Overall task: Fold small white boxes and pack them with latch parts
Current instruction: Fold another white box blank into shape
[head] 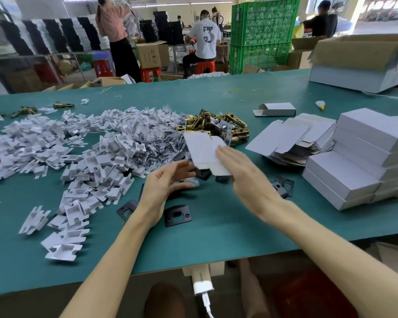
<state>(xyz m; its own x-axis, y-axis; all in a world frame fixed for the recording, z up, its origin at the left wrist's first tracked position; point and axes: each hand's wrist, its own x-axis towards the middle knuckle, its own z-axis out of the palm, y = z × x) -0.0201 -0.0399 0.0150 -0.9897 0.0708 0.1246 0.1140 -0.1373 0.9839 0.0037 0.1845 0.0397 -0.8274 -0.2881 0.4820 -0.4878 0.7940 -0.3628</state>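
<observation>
1. Two hands are over the counter (216, 237), with one flat white blank (201, 148) between them, raised above the piles.
2. The right hand (244, 175) lies on the blank's near right corner, fingers straight and together. The thumb is hidden, so I cannot tell if it pinches.
3. The left hand (168, 182) is spread loosely with its palm toward the blank. Its fingertips are at the blank's near left edge; contact is unclear.
4. The blank is plain white with a crease down its length and flaps at the near end. It is motion-blurred.
5. One folded box (277, 109) lies alone with an end flap open, well behind the hands.
6. One slumped stack of blanks (294, 136) sits to the right. Just beside it are closed boxes (354, 171) stacked several layers high, too many to count surely.
7. One heap of brass latches (218, 126) lies just behind the held blank, and a few strays (25, 110) lie far left.
8. At least five black plates (177, 215) lie scattered under and around the hands.
9. A wide drift of white inserts (78, 145) covers the left side, and clear bags (156, 131) are heaped between it and the latches.
10. Beyond the counter are one open carton (363, 53), stacked green crates (262, 35), three red stools (149, 73) and several people (205, 40).
</observation>
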